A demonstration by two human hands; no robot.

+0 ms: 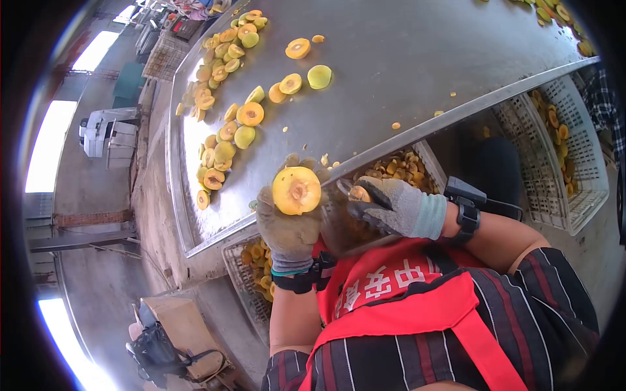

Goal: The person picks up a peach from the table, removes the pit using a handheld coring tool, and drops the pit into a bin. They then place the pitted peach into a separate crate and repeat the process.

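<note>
My left hand (289, 228), in a dirty grey glove, grips a large yellow peach half (297, 190) with its cut face and reddish-brown centre turned up to me. To its right, my gloved right hand (399, 207) has thumb and fingers closed around a small orange-brown piece (358, 193); I cannot tell what that piece is. Both hands are at the near edge of the metal table (372, 91). Beyond my left hand, several peach halves (250, 114) lie on the table in a loose row, some cut side up, others showing green-yellow skin.
Under the table edge, a crate (427, 166) holds brownish pieces. Another crate (242, 285) with peach pieces stands below my left arm. At right are a white plastic crate (580, 195) with more fruit and a checked sleeve (603, 104). A cardboard box (186, 326) carries a black bag (153, 352).
</note>
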